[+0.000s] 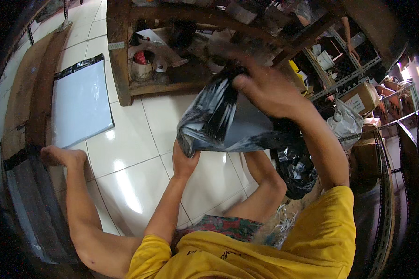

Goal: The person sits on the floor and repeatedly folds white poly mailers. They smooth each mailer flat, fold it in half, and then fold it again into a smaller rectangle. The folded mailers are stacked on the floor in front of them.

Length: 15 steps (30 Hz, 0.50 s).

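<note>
A crumpled plastic bag (pixel 219 118), glossy black with grey-white streaks, is held up over the floor in front of me. My left hand (pixel 185 160) is closed on its lower left corner, with part of the fingers hidden behind the plastic. Over the bag's upper right side reaches my right hand (pixel 272 90). Its thumb lies close to the black plastic, while the other fingers are smeared by motion, so whether they grip anything cannot be seen. Further left, a flat white package (pixel 81 102) with a black strip along its far edge rests on the tiles.
A wooden table (pixel 121 69) with cluttered lower shelf stands ahead. Long brown boards or flattened cardboard (pixel 21 102) lie at left. Beside my right leg sits a black plastic bag (pixel 295 174). Metal shelving (pixel 381 186) with cardboard boxes (pixel 362 97) lines the right.
</note>
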Tool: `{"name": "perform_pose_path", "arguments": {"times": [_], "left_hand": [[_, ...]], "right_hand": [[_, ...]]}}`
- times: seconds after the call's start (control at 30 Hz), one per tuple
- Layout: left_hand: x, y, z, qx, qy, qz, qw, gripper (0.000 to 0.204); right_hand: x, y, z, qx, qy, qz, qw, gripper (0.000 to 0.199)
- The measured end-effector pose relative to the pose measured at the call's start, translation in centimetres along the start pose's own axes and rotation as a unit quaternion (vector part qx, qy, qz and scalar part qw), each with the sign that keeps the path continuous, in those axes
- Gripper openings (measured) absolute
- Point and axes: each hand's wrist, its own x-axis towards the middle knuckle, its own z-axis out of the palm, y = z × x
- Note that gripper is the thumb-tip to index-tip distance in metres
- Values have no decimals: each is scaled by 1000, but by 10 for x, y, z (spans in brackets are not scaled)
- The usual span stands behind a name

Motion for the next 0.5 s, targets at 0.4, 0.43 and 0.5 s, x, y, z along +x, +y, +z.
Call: {"name": "perform_pose_path", "arguments": {"times": [0.4, 0.43, 0.5], "left_hand": [[-5, 5, 10, -9, 13, -14, 1000, 59], [-5, 6, 7, 5, 18, -23, 1000, 58], [4, 13, 12, -7, 22, -18, 1000, 57]], "right_hand": [[-10, 2, -32, 6, -33, 14, 999, 52], [-10, 1, -9, -28, -32, 13, 999, 50], [-26, 26, -27, -49, 70, -16, 996, 49]]}}
